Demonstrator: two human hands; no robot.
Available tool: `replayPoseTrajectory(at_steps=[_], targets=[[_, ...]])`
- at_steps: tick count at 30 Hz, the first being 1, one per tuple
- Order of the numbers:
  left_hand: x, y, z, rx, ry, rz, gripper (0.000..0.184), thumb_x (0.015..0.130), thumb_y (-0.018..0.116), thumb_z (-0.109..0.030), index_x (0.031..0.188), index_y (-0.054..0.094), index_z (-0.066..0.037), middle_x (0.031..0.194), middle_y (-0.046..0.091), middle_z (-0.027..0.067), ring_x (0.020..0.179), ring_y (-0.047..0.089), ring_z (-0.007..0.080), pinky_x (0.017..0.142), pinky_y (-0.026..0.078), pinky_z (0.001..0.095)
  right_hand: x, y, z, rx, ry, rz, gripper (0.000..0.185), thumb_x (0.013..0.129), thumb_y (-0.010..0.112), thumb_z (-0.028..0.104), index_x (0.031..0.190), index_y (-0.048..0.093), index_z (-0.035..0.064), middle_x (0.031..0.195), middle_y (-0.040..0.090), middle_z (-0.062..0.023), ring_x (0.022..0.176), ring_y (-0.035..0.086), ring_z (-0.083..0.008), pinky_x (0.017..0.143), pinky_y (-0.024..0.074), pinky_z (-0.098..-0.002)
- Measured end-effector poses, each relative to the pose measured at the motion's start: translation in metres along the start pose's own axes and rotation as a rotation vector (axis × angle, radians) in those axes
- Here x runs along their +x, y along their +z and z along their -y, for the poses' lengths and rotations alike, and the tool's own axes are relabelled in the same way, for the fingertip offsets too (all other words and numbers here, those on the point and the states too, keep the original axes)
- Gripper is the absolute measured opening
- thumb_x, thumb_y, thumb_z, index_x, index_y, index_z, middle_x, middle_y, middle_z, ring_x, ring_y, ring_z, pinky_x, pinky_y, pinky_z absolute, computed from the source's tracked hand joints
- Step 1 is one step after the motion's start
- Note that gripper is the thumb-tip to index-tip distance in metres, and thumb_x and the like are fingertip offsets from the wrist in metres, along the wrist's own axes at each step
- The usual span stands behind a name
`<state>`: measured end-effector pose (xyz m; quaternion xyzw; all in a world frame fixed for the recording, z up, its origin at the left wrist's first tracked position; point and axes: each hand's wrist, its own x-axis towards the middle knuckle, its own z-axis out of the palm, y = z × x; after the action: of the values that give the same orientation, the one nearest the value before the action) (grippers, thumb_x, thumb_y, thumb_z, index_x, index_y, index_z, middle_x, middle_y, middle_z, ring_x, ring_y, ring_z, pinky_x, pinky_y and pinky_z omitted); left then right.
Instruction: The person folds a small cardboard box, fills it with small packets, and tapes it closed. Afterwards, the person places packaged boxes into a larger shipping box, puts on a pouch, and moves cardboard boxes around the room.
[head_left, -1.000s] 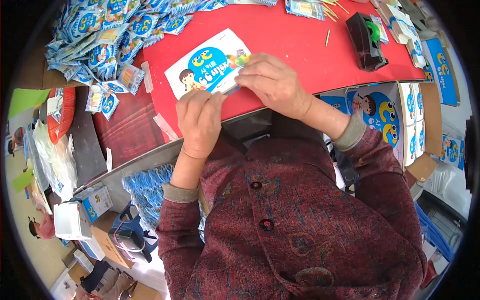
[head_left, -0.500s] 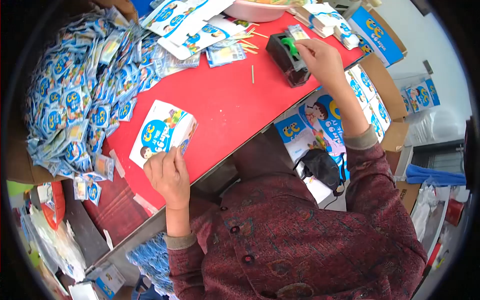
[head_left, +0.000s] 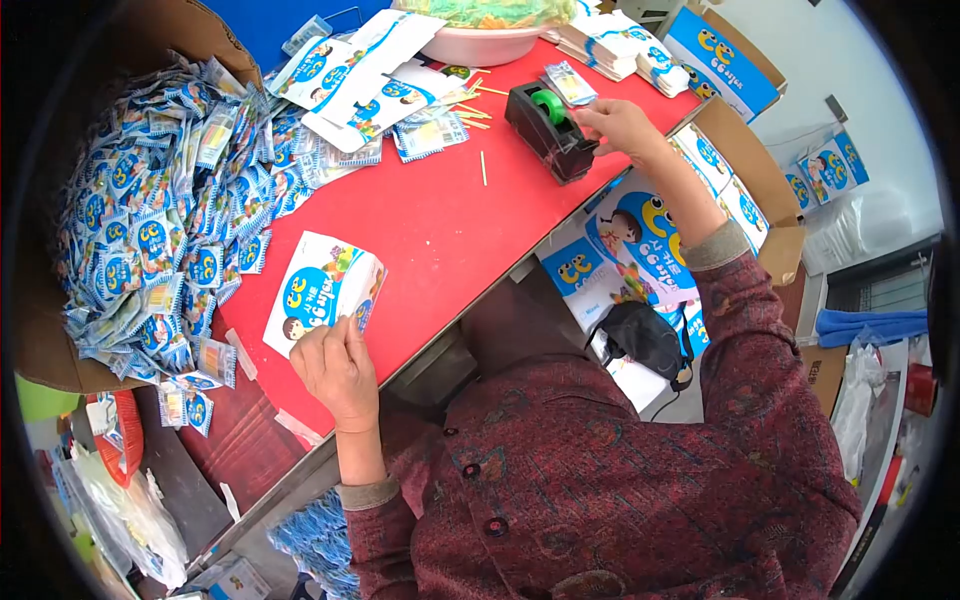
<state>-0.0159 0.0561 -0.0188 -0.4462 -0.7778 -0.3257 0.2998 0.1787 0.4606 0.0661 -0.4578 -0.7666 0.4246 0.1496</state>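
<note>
My left hand [head_left: 335, 372] is closed at the near edge of a flat-lying white and blue printed carton [head_left: 322, 292], thumb and fingers pinching its lower corner. My right hand [head_left: 628, 132] is beside the black tape dispenser [head_left: 548, 140], which carries a green tape roll [head_left: 547, 103]. The fingertips of that hand come together at the dispenser's near right end. Any strip of tape between them is too fine to make out. Just behind the dispenser lies a small wrapped packet [head_left: 570, 84].
A large heap of small packets [head_left: 150, 235] spills from a cardboard box [head_left: 215, 38] on the left. Flattened cartons [head_left: 345, 75], thin sticks [head_left: 472, 112] and a basin [head_left: 485, 45] are at the back of the red table [head_left: 430, 270]. Stacked cartons [head_left: 600, 45] stand back right.
My right hand has moved from above the green roll down to the dispenser's near right end. My left hand stays on the carton. The whole view has shifted slightly.
</note>
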Motion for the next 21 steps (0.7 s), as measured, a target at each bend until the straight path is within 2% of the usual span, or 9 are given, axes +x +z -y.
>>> replayPoseTrajectory(at_steps=[4, 6, 9, 10, 12, 13, 15, 19, 21], targets=[[0.001, -0.001, -0.001, 0.008, 0.004, 0.002, 0.014, 0.077, 0.073, -0.004, 0.089, 0.065, -0.005, 0.087, 0.058, 0.0079, 0.083, 0.054, 0.0249, 0.074, 0.044, 0.0363, -0.016, 0.014, -0.02, 0.143, -0.068, -0.155, 0.033, 0.09, 0.062, 0.032, 0.102, 0.064, 0.0004, 0.09, 0.061, -0.0049, 0.083, 0.058, -0.0128, 0.067, 0.0533, -0.0296], [0.001, -0.001, -0.001, 0.015, 0.007, 0.013, 0.014, 0.078, 0.073, -0.004, 0.089, 0.065, -0.005, 0.087, 0.058, 0.0079, 0.083, 0.054, 0.0249, 0.074, 0.044, 0.0364, -0.025, 0.023, -0.034, 0.557, -0.189, -0.238, 0.032, 0.091, 0.061, 0.028, 0.104, 0.064, -0.0001, 0.093, 0.062, -0.0054, 0.083, 0.058, -0.0133, 0.07, 0.0534, -0.0296], [0.0, -0.001, 0.0, 0.025, 0.008, 0.018, 0.014, 0.078, 0.073, -0.005, 0.09, 0.065, -0.004, 0.087, 0.058, 0.0079, 0.084, 0.053, 0.0251, 0.074, 0.043, 0.0367, -0.037, 0.029, -0.031, 0.633, -0.202, -0.307, 0.03, 0.091, 0.061, 0.026, 0.105, 0.064, 0.0, 0.089, 0.063, -0.004, 0.079, 0.058, -0.0113, 0.067, 0.0505, -0.0265], [0.0, 0.0, 0.0, 0.026, 0.004, 0.014, 0.014, 0.079, 0.072, -0.006, 0.09, 0.065, -0.004, 0.087, 0.058, 0.008, 0.084, 0.053, 0.0252, 0.074, 0.043, 0.0368, -0.037, 0.024, -0.03, 0.637, -0.2, -0.311, 0.03, 0.091, 0.061, 0.026, 0.105, 0.064, 0.0, 0.089, 0.063, -0.004, 0.079, 0.058, -0.0113, 0.067, 0.0505, -0.0265], [-0.001, 0.0, -0.001, 0.029, 0.003, 0.019, 0.013, 0.079, 0.072, -0.005, 0.09, 0.065, -0.004, 0.087, 0.058, 0.0081, 0.084, 0.053, 0.0254, 0.074, 0.043, 0.037, -0.033, 0.012, -0.026, 0.194, -0.188, -0.311, 0.027, 0.091, 0.062, 0.027, 0.1, 0.064, 0.0017, 0.08, 0.063, -0.0009, 0.071, 0.055, -0.0087, 0.063, 0.0456, -0.0231], [-0.001, 0.0, -0.001, 0.035, -0.004, 0.023, 0.013, 0.079, 0.072, -0.005, 0.09, 0.065, -0.004, 0.087, 0.059, 0.0081, 0.084, 0.053, 0.0255, 0.074, 0.043, 0.0372, -0.03, 0.009, -0.023, 0.196, -0.185, -0.315, 0.027, 0.091, 0.062, 0.027, 0.1, 0.064, 0.0017, 0.08, 0.063, -0.0009, 0.071, 0.055, -0.0087, 0.063, 0.0456, -0.0231], [-0.001, 0.0, 0.0, 0.037, 0.001, 0.018, 0.013, 0.079, 0.072, -0.005, 0.09, 0.065, -0.004, 0.087, 0.059, 0.0081, 0.085, 0.053, 0.0256, 0.074, 0.043, 0.0372, -0.022, 0.004, -0.019, 0.376, -0.196, -0.241, 0.024, 0.091, 0.063, 0.029, 0.092, 0.063, 0.0049, 0.069, 0.057, 0.0026, 0.063, 0.049, -0.0069, 0.06, 0.0416, -0.0214], [-0.001, 0.0, -0.001, 0.042, -0.014, 0.025, 0.013, 0.079, 0.072, -0.005, 0.091, 0.066, -0.005, 0.087, 0.06, 0.008, 0.085, 0.053, 0.0255, 0.075, 0.043, 0.0372, -0.008, -0.008, -0.022, 0.453, -0.219, -0.155, 0.023, 0.09, 0.063, 0.029, 0.086, 0.06, 0.0066, 0.066, 0.053, 0.0031, 0.061, 0.047, -0.0077, 0.06, 0.042, -0.0219], [-0.001, 0.0, 0.0, 0.045, -0.01, 0.029, 0.013, 0.079, 0.072, -0.006, 0.091, 0.066, -0.005, 0.088, 0.06, 0.0079, 0.085, 0.053, 0.0253, 0.076, 0.043, 0.0371, -0.012, -0.014, -0.02, 0.497, -0.121, -0.041, 0.023, 0.09, 0.063, 0.029, 0.086, 0.06, 0.0067, 0.065, 0.052, 0.0033, 0.06, 0.05, -0.0081, 0.06, 0.0424, -0.0228]])
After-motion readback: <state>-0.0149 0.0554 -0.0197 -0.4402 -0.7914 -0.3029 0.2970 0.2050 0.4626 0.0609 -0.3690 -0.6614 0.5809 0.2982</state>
